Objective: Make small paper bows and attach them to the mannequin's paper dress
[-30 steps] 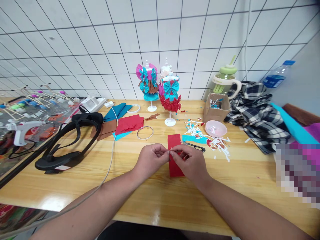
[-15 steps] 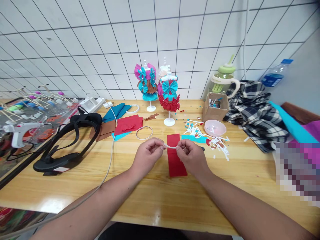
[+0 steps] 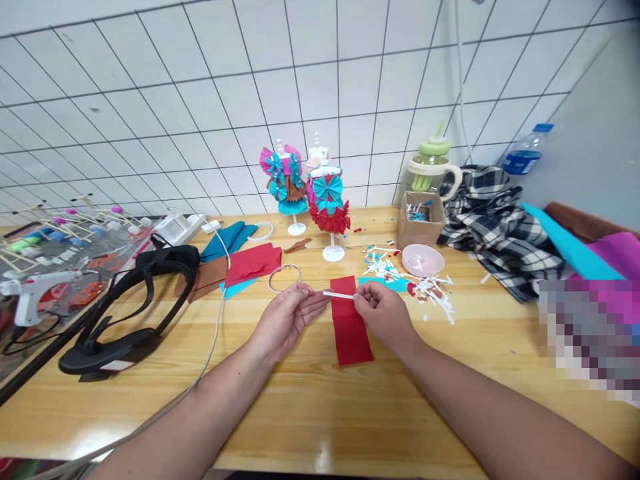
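A narrow white strip [image 3: 340, 295] is pinched at its right end between the thumb and fingers of my right hand [image 3: 384, 313]. Its left end reaches the fingertips of my left hand [image 3: 293, 313], whose fingers lie stretched out with the palm partly up. Whether those fingertips touch the strip, I cannot tell. Beneath the strip, a red crepe-like rectangle [image 3: 351, 339] lies flat on the wooden table [image 3: 300, 407]. Behind my right hand lies a blue piece [image 3: 387, 285], partly covered by white scraps [image 3: 383, 267].
Small dress forms [image 3: 327, 190] in ruffled paper stand at the back. Red sheets [image 3: 253, 265], a metal ring [image 3: 271, 280] and a black headset [image 3: 135, 360] are on the left. A pink dish [image 3: 423, 248], cardboard box [image 3: 419, 230] and green-lidded cup [image 3: 427, 167] stand right. A cable [image 3: 218, 327] crosses my left forearm.
My left fingers have gone from a pinch at the strip's left end to stretched out. The strip is now straight, still in my right hand. The view has shifted slightly.
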Demonstrator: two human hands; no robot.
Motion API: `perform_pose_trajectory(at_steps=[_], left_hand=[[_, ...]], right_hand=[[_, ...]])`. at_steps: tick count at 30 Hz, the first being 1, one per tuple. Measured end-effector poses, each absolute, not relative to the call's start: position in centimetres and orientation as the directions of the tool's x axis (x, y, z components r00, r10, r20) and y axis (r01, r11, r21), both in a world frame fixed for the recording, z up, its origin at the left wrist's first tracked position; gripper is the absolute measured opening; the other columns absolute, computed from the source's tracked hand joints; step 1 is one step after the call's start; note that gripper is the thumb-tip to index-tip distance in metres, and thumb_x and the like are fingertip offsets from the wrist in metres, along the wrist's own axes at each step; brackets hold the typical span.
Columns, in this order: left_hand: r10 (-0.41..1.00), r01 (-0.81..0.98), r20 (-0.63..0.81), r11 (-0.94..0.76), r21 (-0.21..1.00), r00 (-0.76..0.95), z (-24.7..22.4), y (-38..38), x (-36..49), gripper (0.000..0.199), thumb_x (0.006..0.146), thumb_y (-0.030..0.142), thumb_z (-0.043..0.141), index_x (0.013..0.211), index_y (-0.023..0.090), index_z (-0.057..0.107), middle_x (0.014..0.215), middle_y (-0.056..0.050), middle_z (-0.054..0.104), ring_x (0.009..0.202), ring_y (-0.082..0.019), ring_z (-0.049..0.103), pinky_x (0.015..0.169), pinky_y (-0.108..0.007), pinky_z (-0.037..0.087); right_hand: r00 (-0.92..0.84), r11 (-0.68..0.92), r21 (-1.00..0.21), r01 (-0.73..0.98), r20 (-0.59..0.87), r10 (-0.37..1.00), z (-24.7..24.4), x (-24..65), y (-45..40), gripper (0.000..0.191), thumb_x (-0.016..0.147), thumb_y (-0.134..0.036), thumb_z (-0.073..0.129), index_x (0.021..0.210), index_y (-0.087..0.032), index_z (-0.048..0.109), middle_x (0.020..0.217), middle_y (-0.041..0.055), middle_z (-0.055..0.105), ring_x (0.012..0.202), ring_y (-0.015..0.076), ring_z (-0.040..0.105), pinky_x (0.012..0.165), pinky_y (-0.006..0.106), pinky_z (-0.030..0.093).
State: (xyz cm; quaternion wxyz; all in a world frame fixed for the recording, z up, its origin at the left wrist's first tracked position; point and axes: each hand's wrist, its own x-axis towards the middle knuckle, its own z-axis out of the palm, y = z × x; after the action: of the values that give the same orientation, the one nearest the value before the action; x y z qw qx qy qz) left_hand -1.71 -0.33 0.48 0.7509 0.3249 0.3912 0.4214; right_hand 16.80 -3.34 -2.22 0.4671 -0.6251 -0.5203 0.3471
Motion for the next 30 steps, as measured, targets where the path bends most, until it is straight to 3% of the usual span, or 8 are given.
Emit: perform_pose_trajectory(at_steps=[7,13,19,30], left_hand=[[0.904,-0.401,-0.341,0.421,0.814,0.257,0.57,0.18,-2.02,0.005,0.084,0.019,0.056,0.081,0.017,0.053,0.094,-0.014,0.074,0.094,-0.021,0.07,0.09,-0.032,0.052],[0.862,-0.442,-0.366,0.497,0.747,0.351,0.58,0.54,-2.22,0.014,0.085,0.028,0.058,0.09,0.015,0.056,0.096,-0.015,0.072,0.092,-0.021,0.07,0.084,-0.032,0.056],[0.901,-0.358,-0.306,0.407,0.84,0.308,0.43,0.21,-2.12,0.039,0.067,0.001,0.073,0.098,0.016,0.054,0.095,-0.007,0.072,0.089,-0.015,0.07,0.085,-0.024,0.055],[0.912,-0.351,-0.298,0.387,0.853,0.281,0.32,0.43,-2.18,0.037,0.064,0.001,0.074,0.093,0.015,0.056,0.086,-0.005,0.073,0.084,-0.013,0.07,0.08,-0.022,0.055]], right_hand=[[0.212,-0.065,-0.953,0.295,-0.001,0.977,-2.74,17.22,-2.79,0.013,0.07,-0.031,0.055,0.067,-0.019,0.055,0.054,-0.0042,0.052,0.048,0.0109,0.046,0.046,0.022,0.035],[0.213,-0.025,-0.946,0.324,0.047,0.976,-2.49,17.13,-3.02,0.012,0.071,-0.03,0.055,0.069,-0.018,0.057,0.058,-0.0032,0.055,0.051,0.0109,0.049,0.048,0.021,0.037],[0.218,-0.028,-0.95,0.31,0.042,0.975,-2.44,17.15,-3.04,0.012,0.072,-0.03,0.055,0.07,-0.018,0.057,0.058,-0.0032,0.054,0.051,0.0105,0.047,0.047,0.02,0.035],[0.209,-0.015,-0.942,0.334,0.059,0.976,-2.1,17.16,-3.16,0.011,0.073,-0.029,0.055,0.071,-0.018,0.057,0.058,-0.0033,0.053,0.051,0.0104,0.047,0.049,0.021,0.035]])
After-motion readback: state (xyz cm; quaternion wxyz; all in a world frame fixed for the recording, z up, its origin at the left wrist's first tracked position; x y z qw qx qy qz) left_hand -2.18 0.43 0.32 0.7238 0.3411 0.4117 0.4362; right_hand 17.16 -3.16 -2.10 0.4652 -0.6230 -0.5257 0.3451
